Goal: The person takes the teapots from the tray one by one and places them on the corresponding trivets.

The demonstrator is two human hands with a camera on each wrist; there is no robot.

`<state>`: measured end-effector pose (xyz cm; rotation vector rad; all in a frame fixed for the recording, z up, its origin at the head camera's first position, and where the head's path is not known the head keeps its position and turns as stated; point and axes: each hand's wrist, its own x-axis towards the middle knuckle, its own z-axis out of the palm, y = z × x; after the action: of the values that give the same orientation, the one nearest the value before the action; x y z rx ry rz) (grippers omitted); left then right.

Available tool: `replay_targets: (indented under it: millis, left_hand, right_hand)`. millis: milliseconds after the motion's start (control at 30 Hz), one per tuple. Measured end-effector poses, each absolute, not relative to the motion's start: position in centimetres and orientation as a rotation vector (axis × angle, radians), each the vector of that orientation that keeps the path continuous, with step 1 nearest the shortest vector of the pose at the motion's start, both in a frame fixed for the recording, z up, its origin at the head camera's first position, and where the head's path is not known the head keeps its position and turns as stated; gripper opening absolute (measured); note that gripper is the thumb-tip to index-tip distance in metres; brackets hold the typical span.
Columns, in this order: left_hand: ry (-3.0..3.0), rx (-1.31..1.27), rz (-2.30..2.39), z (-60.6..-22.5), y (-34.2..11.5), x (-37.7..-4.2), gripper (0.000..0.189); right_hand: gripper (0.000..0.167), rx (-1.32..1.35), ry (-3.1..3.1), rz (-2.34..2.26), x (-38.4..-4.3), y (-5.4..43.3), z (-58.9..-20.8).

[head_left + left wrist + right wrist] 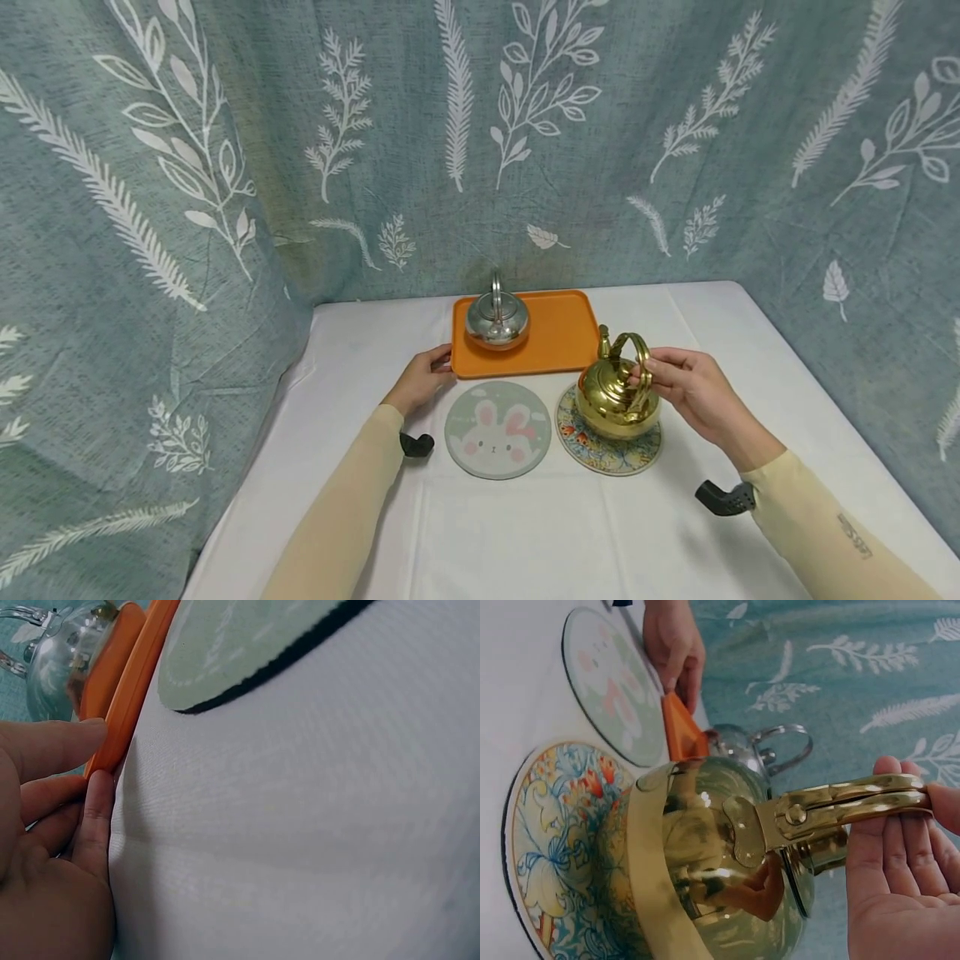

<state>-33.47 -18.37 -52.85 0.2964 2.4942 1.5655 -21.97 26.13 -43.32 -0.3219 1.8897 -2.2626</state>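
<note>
My right hand (697, 396) grips the arched handle of a shiny gold kettle (613, 408), thumb on one side and fingers under it in the right wrist view. The kettle sits over a round floral mat (551, 847), its spout toward the back. On the left, my left hand (417, 383) pinches the near left corner of an orange tray (562, 335), with the thumb on the rim and fingertips low against its side. A silver kettle (497, 327) with an upright handle stands on the tray's left half.
A round green mat (497, 450) with a rabbit picture lies in front of the tray, left of the floral mat. White cloth covers the table (517, 542). A blue-green leaf-patterned curtain (420, 167) hangs close behind the tray and along both sides.
</note>
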Motion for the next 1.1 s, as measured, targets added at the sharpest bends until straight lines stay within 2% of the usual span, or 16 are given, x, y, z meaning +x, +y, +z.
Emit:
replay_targets:
  millis: [700, 900, 1100]
  left_hand:
    - [2.513, 0.279, 1.538, -52.71, -18.46, -33.53, 0.068]
    - [2.519, 0.279, 1.532, -52.62, -18.43, -33.57, 0.068]
    - [2.504, 0.279, 1.551, -52.69, -18.32, -33.54, 0.068]
  right_hand:
    - [0.019, -0.315, 1.932, -2.232, -21.92, 25.68, -43.22]
    - [0.031, -0.310, 1.948, -2.232, -22.01, 25.62, -42.94]
    - [0.019, -0.233, 1.932, -2.269, -22.33, 25.92, -42.67]
